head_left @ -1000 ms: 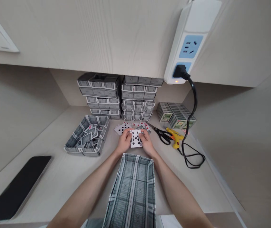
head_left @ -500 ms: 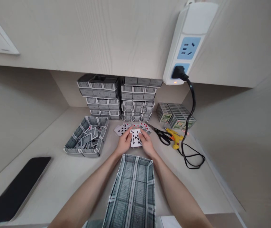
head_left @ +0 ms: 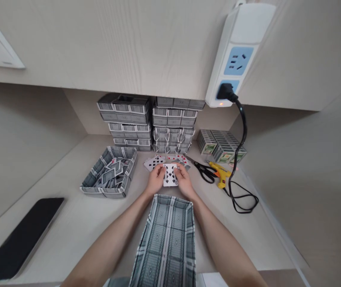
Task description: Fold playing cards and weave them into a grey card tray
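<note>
A playing card with black spade pips (head_left: pixel 170 175) faces up between my two hands; whether more cards lie under it I cannot tell. My left hand (head_left: pixel 156 177) pinches its left edge, thumb on the face. On its right edge my right hand (head_left: pixel 183 177) grips in the same way. Loose playing cards (head_left: pixel 154 161) lie face up just beyond my fingers. Nearer to me, between my forearms, stands a long box made of folded cards (head_left: pixel 167 239). To the left a similar box (head_left: pixel 104 194) holds many folded or loose cards.
Stacked card-made boxes (head_left: pixel 173 133) stand at the back. Right of my hands lie black scissors (head_left: pixel 205 172) and a yellow glue gun (head_left: pixel 221 174) with a looped black cord (head_left: pixel 244 159) rising to a power strip (head_left: pixel 234 59). Packed card decks (head_left: pixel 222 145) sit back right, a black tablet-like slab (head_left: pixel 23 239) front left.
My hands and the held card have shifted very slightly toward me. The boxes, scissors and glue gun have stayed in place.
</note>
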